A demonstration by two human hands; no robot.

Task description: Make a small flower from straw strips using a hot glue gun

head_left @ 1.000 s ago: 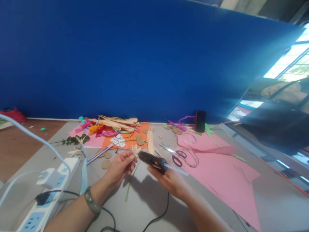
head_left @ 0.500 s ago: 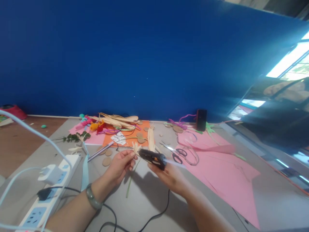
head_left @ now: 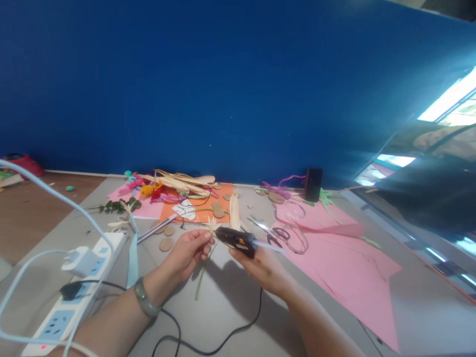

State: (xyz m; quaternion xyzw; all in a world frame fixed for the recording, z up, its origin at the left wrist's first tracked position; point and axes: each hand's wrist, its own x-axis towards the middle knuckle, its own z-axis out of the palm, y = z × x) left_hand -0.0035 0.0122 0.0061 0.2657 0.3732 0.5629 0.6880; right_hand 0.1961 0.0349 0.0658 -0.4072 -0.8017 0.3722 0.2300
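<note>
My left hand pinches a small straw-coloured flower whose thin green stem hangs down toward the grey table. My right hand grips a black hot glue gun with a clear glue stick at its back end. The gun's nozzle points left and sits right at the flower's head. A green bracelet circles my left wrist.
A white power strip with plugs and cables lies at the left. Scissors, cardboard discs, straw strips and pipe cleaners lie behind my hands. Pink paper covers the right side. A blue wall stands behind.
Both hands stay together with nozzle at the flower; they sit slightly further from me as the view tilts down a little.
</note>
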